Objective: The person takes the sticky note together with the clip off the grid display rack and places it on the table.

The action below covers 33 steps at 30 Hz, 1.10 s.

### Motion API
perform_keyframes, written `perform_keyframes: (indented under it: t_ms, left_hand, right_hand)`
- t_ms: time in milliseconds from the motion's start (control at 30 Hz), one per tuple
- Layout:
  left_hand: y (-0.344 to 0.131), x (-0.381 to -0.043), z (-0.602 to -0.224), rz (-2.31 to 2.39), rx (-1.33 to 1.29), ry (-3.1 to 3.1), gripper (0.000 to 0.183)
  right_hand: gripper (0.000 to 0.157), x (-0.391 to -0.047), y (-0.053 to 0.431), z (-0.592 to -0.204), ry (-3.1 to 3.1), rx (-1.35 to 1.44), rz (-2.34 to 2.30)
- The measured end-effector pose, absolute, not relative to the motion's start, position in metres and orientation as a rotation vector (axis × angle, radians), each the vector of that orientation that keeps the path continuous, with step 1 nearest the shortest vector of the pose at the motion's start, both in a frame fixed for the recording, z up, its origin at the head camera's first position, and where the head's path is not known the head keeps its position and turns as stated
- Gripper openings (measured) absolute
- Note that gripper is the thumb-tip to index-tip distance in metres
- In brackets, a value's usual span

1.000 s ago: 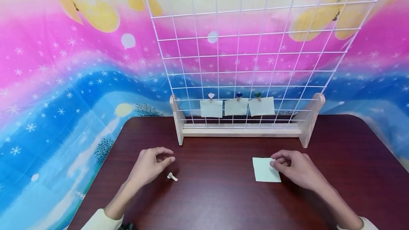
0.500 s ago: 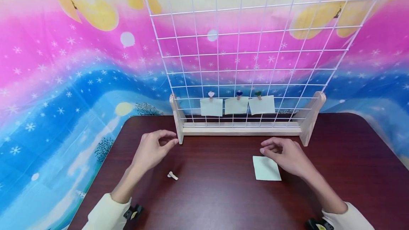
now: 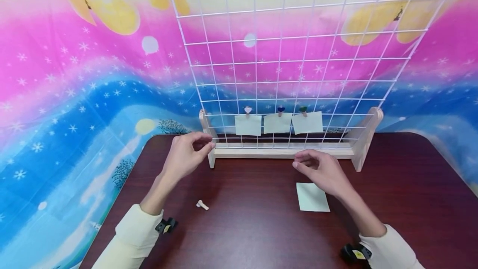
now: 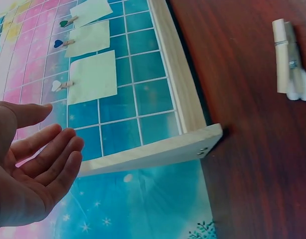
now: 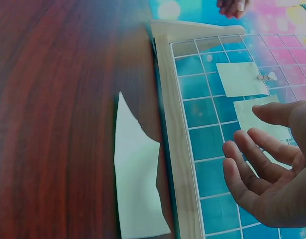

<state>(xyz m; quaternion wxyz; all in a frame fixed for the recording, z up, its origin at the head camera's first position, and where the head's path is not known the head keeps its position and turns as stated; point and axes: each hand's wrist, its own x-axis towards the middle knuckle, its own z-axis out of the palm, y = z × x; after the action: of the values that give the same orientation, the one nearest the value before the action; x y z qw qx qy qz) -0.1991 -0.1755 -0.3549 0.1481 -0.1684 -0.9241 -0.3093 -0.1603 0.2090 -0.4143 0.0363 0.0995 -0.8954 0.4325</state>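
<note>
My left hand hovers by the left end of the rack, its fingers loosely bent and holding nothing. Below it on the table lies a small wooden clothespin, whose white ornament shows in the left wrist view. In front of the rack's base my right hand is raised, also holding nothing, with thumb and fingers apart. A pale green paper square lies flat beneath it. Three similar notes hang on the white wire grid, pinned by clothespins with a white heart, a blue heart and a green heart.
Wooden feet and a wooden crossbar support the grid near the back of the dark red-brown table. A colourful printed cloth hangs behind. Both cuffs carry small black camera mounts.
Both hands have moved forward toward the rack. The right hand has left the paper square and shifted left; the left hand has risen away from the clothespin. Paper and clothespin stay in place.
</note>
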Motion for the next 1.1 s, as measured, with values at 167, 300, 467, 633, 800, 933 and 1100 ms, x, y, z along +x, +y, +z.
perform_keyframes:
  t_ms: [167, 300, 467, 633, 800, 933, 1100]
  left_hand:
    - [-0.169, -0.209, -0.348, -0.922, -0.518, -2.642, 0.025]
    - [-0.162, -0.217, -0.342, -0.948, -0.558, -2.631, 0.025]
    - [-0.151, -0.226, -0.334, -0.97, -0.595, -2.617, 0.026]
    - [-0.142, -0.231, -0.328, -0.962, -0.604, -2.627, 0.029]
    - [-0.133, -0.238, -0.323, -0.952, -0.641, -2.623, 0.031]
    - [-0.126, -0.243, -0.319, -0.937, -0.666, -2.615, 0.032]
    - [-0.117, -0.247, -0.314, -0.933, -0.678, -2.633, 0.034]
  right_hand:
    - [0.032, -0.167, 0.201, -0.411, -2.717, 0.314, 1.362]
    - [0.032, -0.175, 0.195, -0.412, -2.696, 0.334, 1.38]
    - [0.03, -0.184, 0.186, -0.414, -2.676, 0.356, 1.392]
    - [0.03, -0.192, 0.177, -0.415, -2.655, 0.363, 1.403]
    - [0.032, -0.2, 0.166, -0.413, -2.648, 0.356, 1.398]
    - [0.031, -0.205, 0.158, -0.411, -2.628, 0.348, 1.418]
    - [0.032, -0.209, 0.149, -0.412, -2.61, 0.347, 1.434]
